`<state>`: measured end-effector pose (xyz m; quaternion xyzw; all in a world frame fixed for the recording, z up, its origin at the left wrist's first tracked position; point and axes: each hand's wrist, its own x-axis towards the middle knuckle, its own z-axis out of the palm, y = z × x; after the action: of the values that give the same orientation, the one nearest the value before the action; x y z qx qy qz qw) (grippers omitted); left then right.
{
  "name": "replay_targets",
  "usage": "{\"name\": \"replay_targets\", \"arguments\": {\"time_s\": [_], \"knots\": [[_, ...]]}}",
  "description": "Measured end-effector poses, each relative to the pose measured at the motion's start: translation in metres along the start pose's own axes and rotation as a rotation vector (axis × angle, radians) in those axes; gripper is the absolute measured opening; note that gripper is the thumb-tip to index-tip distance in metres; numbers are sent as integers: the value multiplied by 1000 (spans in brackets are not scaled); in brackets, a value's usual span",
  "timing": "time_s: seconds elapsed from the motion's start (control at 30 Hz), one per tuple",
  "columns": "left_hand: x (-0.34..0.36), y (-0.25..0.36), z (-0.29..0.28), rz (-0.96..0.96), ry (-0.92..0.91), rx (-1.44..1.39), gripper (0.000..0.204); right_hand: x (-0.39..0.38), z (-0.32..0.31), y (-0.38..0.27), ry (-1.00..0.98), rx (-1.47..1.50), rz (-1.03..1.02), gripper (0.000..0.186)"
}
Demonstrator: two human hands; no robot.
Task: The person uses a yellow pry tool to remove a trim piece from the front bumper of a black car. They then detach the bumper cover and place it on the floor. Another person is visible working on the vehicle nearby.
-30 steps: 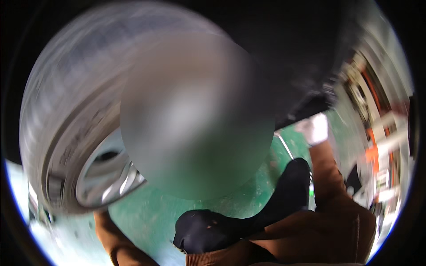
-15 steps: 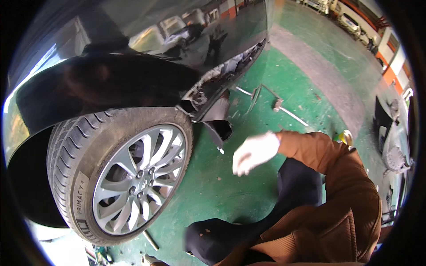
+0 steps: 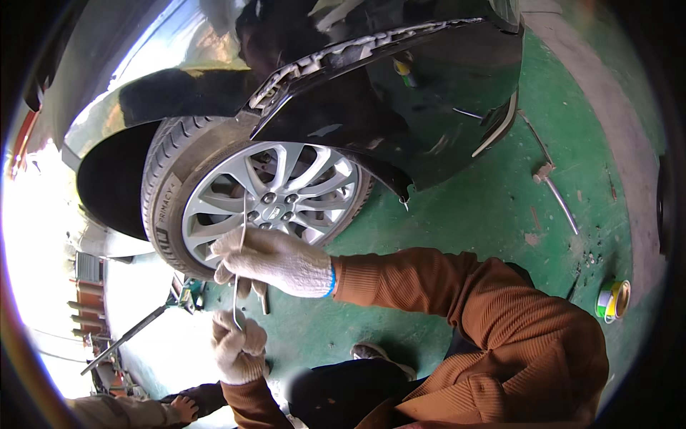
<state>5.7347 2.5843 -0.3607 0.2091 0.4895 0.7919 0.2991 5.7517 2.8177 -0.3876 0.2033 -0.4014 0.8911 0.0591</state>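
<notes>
A thin, bent metal rod (image 3: 236,297) stands nearly upright before the car's wheel (image 3: 275,212). My right hand (image 3: 282,264), in a white knit glove, pinches it around its middle. Lower down, my left hand (image 3: 236,352), gloved alike, is closed round the rod's bent lower end. The rod's upper tip overlaps the silver spokes; whether it touches them I cannot tell. Above and right of the wheel, a glossy black bumper (image 3: 357,107) hangs with a gap of exposed edge along its top.
A hammer-like tool (image 3: 557,196) lies on the green floor (image 3: 486,222) at the right, and a yellow-green can (image 3: 613,300) stands nearer me. Another person's hand (image 3: 186,408) shows at the lower left. Past it, a long dark bar (image 3: 125,339) slants near some tools.
My right hand has gone from over the floor to before the wheel and now grips the rod. My left hand has come into view. The whole view has shifted, showing more bumper.
</notes>
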Motion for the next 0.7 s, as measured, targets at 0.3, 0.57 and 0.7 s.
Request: {"name": "replay_targets", "arguments": {"time_s": [0.3,0.57,0.7], "knots": [[61,35,43,64,-69,562,58,5,0,-56,33,-11,-182,29],[113,78,41,110,-198,865,32,29,-1,-64,138,-4,-322,34],[125,105,43,100,-212,951,23,38,10,-61,208,45,-398,32]]}}
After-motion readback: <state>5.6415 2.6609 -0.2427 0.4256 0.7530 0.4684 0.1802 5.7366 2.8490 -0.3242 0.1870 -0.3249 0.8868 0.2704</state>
